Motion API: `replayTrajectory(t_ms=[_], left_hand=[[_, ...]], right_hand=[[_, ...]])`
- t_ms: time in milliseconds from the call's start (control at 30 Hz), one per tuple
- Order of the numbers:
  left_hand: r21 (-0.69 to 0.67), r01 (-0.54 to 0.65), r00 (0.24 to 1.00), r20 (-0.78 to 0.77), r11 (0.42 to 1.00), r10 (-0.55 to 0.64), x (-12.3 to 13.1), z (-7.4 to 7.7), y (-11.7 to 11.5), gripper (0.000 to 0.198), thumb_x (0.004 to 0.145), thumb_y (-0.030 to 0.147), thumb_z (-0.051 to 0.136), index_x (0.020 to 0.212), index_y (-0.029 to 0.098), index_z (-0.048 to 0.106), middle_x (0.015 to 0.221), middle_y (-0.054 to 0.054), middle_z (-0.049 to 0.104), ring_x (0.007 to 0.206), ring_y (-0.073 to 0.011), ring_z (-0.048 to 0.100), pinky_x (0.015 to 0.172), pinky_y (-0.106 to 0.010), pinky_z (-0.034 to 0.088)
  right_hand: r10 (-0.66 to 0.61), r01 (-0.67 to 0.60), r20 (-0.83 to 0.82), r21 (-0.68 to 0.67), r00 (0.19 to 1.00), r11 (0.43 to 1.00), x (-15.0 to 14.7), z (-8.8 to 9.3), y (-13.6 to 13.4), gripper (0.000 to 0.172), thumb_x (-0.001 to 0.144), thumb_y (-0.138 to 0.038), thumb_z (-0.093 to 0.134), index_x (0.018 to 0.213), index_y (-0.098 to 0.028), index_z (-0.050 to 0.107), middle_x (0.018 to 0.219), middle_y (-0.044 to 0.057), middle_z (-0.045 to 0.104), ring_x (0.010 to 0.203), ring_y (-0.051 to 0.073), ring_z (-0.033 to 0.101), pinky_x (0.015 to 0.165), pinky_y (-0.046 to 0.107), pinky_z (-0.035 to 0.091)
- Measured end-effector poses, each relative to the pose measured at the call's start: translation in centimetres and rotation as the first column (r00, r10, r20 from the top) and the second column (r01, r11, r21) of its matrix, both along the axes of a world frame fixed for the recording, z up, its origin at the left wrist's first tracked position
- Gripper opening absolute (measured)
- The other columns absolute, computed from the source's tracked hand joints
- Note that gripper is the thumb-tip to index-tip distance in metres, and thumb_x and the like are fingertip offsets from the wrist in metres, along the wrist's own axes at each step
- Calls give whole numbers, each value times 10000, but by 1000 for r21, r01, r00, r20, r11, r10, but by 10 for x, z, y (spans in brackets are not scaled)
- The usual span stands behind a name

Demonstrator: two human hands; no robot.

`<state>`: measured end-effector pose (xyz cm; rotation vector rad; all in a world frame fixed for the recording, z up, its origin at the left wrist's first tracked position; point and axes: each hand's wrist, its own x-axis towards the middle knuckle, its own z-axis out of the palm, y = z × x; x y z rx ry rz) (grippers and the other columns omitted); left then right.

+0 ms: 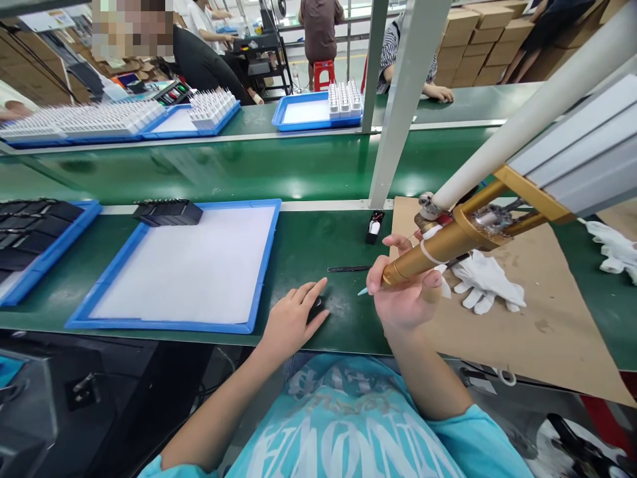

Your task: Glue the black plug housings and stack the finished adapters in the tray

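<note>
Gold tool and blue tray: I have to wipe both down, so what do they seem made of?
Gold tool, held in the right hand: likely metal, satin gold finish, soft highlights. Blue tray: probably moulded plastic, smooth rim; white matte sheet inside, perhaps foam or paper.

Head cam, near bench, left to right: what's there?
Order: blue tray of black parts → blue tray with white liner → left hand on small black part → right hand gripping gold tool → white glove → second white glove at right edge.
</note>
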<state>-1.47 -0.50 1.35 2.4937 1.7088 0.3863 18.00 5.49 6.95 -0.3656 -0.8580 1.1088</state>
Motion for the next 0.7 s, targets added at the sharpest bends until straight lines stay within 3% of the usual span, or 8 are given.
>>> replayTrajectory(t_ms=[100,167,300,400,500,700], left_hand=[[-58,20,996,85,998,-15,-4,8,1,809,908,524,555,1552,247,150,1397,-107,552,1175,-275,574,911,-398,507],[-61,-7,990,142,998,15,-6,13,2,799,928,508,529,1558,238,118,1423,-113,531,1245,-273,534,973,-416,484],[-63,-37,985,168,997,47,-7,14,8,500,1008,385,383,1478,213,366,1357,-91,604,1244,-239,559,1018,-408,466],[-96,-20,991,132,995,33,-6,11,11,414,1013,363,369,1353,188,529,1239,-76,687,1120,-226,648,955,-379,511],[-117,-43,994,99,992,55,-4,10,11,400,1005,375,396,1312,185,567,1172,-66,719,1031,-213,691,884,-345,545],[-147,-93,988,109,985,110,0,9,9,355,1001,323,387,1259,203,599,1195,-44,714,1055,-197,690,877,-318,560]], right_hand=[[-5,5,-10,-6,1000,1000,1,0,0,344,867,-535,493,1133,-319,507,1055,-4,606,403,71,572,321,233,381],[-10,10,-8,-14,1000,1000,1,-1,0,345,867,-535,492,1136,-319,505,1055,-3,607,403,71,571,319,234,380],[-40,42,32,-34,999,999,2,-2,0,355,859,-568,477,1115,-322,495,1043,-4,609,387,69,556,310,234,366],[-45,47,57,-41,997,998,3,-1,0,362,855,-583,467,1105,-322,485,1043,-3,610,380,70,553,308,239,374],[-46,49,55,-38,997,998,3,-1,0,348,859,-572,465,1098,-319,487,1044,-2,607,375,70,548,310,245,376],[-11,12,30,-40,999,999,5,-1,-1,345,857,-540,492,1127,-325,496,1050,-1,605,397,80,569,328,250,379]])
